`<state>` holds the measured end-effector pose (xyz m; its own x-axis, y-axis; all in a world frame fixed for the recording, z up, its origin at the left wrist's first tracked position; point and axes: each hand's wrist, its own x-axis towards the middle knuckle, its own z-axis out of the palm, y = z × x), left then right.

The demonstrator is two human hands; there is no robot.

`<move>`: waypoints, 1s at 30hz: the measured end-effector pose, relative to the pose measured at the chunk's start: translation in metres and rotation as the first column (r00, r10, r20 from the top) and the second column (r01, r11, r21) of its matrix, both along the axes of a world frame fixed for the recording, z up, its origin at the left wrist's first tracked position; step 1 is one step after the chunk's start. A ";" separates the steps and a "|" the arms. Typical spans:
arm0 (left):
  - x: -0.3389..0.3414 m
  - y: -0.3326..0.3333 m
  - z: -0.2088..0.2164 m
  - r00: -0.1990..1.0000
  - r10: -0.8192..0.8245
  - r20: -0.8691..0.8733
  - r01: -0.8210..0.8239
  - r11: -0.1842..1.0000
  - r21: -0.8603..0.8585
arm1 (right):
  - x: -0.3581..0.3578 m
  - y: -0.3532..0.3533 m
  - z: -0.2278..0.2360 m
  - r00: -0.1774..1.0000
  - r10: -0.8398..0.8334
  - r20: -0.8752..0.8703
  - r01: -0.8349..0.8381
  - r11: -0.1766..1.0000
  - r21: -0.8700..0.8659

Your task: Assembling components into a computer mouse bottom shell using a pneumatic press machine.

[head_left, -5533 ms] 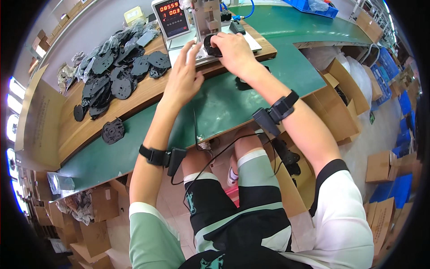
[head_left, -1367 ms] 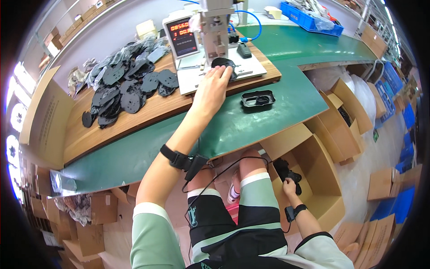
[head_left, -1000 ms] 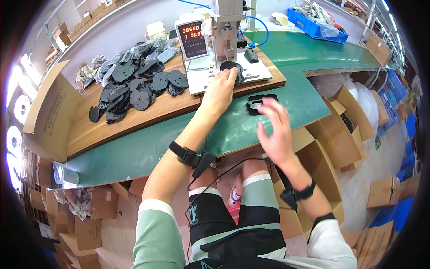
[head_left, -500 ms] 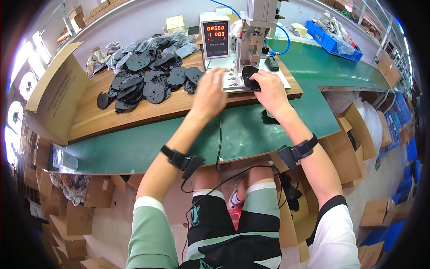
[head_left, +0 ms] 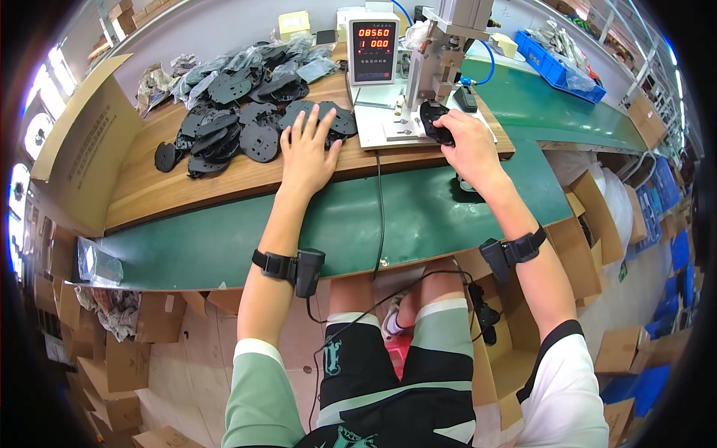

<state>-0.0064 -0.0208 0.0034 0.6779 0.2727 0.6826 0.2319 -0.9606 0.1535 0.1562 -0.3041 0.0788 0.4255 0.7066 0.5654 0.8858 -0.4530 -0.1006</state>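
My left hand [head_left: 308, 155] has its fingers spread, with the fingertips at the near right end of a heap of flat black plastic discs [head_left: 260, 142]. These discs are round with small holes and lie loosely over one another. In my right hand [head_left: 470, 145] a black plastic disc [head_left: 433, 123] is gripped by its right side, tilted, at the front of a metal press [head_left: 435, 69]. The press stands on a pale base plate [head_left: 373, 136]. My right fingers hide part of the disc.
A control box with red digits [head_left: 372, 51] stands left of the press. Clear plastic bags [head_left: 317, 69] lie behind the heap. An open carton [head_left: 82, 142] is at the far left of the wooden board. A blue crate [head_left: 560, 67] sits at the back right.
My left hand has moved left from beside the press to the heap, its fingers spreading. My right hand still holds the disc at the press. The whole view has shifted slightly.
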 end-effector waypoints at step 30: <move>-0.011 0.006 0.044 0.904 -0.149 0.400 0.269 0.927 -0.262 | -0.002 -0.002 0.001 1.000 0.029 -0.002 -0.029 0.999 0.034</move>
